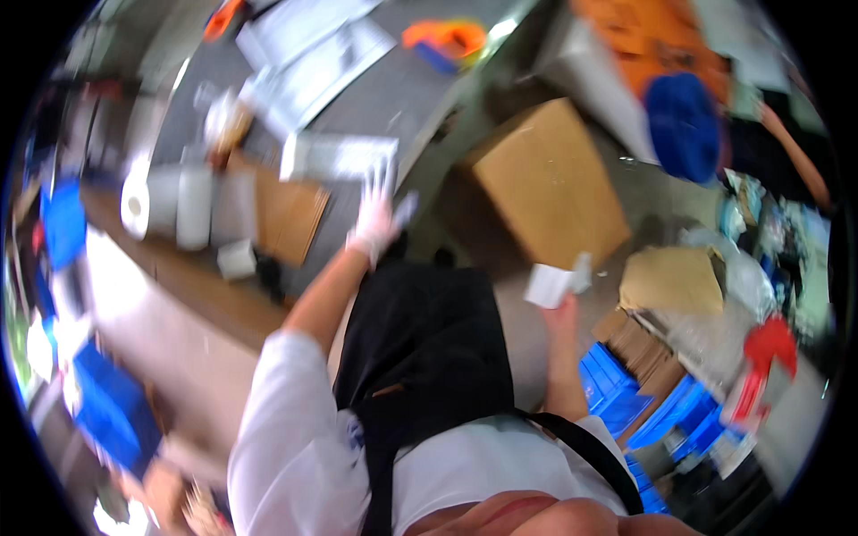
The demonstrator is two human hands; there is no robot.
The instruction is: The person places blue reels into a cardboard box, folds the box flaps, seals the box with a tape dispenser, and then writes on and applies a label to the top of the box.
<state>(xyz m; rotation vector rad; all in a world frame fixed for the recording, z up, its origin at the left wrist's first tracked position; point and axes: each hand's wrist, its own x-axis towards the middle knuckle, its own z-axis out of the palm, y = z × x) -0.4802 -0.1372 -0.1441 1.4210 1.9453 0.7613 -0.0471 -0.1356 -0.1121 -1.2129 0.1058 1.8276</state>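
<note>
A: Where are the hands rn?

B: Left hand (pixel 374 217) is up and out over the grey surface (pixel 375 98), white glove on, fingers spread wide, holding nothing. It's just below a white sheet (pixel 344 156) lying on that surface, w/ a small pale scrap (pixel 404 210) right beside the glove. Can't tell if the glove touches either, pic is blurred.

A: And the right?

B: Right hand (pixel 563 313) is raised, closed on a white folded paper piece (pixel 556 284). Paper sits above the hand, near the lower corner of a brown cardboard box (pixel 547 183) on the floor.

A: What's around the left side?

B: White rolls (pixel 165 205) standing in a row on the wooden surface (pixel 179 277), a flat brown cardboard sheet (pixel 286 214) just beside them, small white box (pixel 237 259) in front. Blue bins (pixel 112 406) lower left.

A: Right side?

B: Blue crates (pixel 657 406) by the person's right arm, flattened cardboard (pixel 670 281) above them, a red thing (pixel 760 366) further right, too blurred to say what. Orange tool (pixel 444 40) at the top of the grey surface. Another person's bare arm (pixel 795 152) at the far right edge, well apart from both hands.

A: Clothes?

B: White shirt, black apron down the front.
</note>
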